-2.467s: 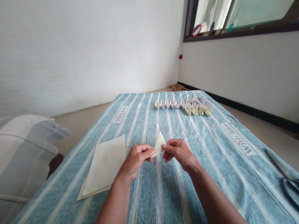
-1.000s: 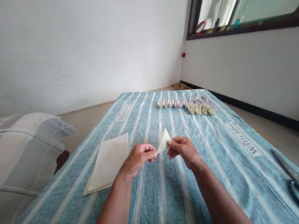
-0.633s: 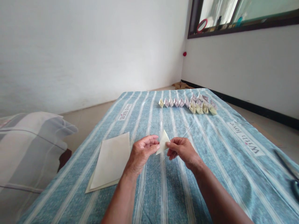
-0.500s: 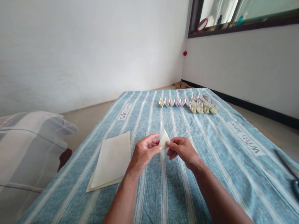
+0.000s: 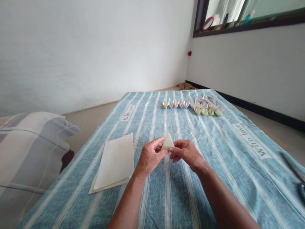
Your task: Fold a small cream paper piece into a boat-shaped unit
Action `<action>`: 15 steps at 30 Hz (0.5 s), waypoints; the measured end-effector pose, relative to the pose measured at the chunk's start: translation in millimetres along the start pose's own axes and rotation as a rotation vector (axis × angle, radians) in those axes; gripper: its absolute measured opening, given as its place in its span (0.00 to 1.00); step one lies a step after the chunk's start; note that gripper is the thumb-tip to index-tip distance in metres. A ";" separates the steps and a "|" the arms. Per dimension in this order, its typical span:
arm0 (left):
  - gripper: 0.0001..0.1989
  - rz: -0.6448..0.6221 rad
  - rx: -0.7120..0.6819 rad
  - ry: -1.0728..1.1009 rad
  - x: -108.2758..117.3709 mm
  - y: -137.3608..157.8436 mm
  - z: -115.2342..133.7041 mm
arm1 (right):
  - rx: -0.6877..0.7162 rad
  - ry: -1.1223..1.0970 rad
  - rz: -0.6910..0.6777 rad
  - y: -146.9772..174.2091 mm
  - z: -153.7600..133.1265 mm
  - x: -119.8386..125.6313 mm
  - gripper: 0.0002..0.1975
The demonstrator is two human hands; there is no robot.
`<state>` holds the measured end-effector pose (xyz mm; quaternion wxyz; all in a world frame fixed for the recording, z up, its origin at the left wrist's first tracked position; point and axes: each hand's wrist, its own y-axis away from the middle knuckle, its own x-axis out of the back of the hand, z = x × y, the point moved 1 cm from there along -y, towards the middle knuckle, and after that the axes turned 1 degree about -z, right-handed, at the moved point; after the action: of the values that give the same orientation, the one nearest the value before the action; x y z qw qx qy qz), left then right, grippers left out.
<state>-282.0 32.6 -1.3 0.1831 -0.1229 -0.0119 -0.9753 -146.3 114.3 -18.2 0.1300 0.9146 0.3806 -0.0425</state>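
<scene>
A small folded triangle of pale yellow paper (image 5: 168, 142) is held up between my two hands, point upward, above the striped cloth. My left hand (image 5: 151, 156) pinches its lower left side, thumb in front and fingers behind. At the lower right corner, my right hand (image 5: 187, 154) grips it between thumb and forefinger, the other fingers curled under. To the left lies a stack of cream paper sheets (image 5: 115, 161), the lower one sticking out at an angle. Folded paper boats (image 5: 180, 103), some lilac and some pale yellow, stand farther back.
A blue striped tablecloth (image 5: 152, 124) covers the table. Scissors (image 5: 294, 170), partly out of frame, lie at the right edge. Draped grey-and-white cloth (image 5: 30, 152) stands at the left. Beyond are white walls and a window (image 5: 250, 16).
My left hand has shifted slightly right and its fingers have closed more behind the triangle. The triangle shows a bit wider and more front-on. The view has moved slightly.
</scene>
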 end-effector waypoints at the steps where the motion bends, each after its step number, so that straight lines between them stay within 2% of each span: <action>1: 0.27 -0.002 -0.003 -0.009 0.2 0.0 -0.1 | 0.003 -0.006 -0.020 0.5 -0.3 0.2 0.13; 5: 0.28 -0.010 0.008 -0.014 0.2 0.4 0.1 | 0.013 -0.023 -0.083 2.1 -2.0 0.4 0.11; 15: 0.28 -0.045 0.019 0.009 -0.3 2.8 4.7 | 0.012 -0.002 -0.110 2.7 -4.0 1.0 0.10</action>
<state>-279.6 30.4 3.1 0.1623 -0.1165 -0.0231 -0.9796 -143.8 114.3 -14.0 0.1223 0.8930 0.4299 -0.0527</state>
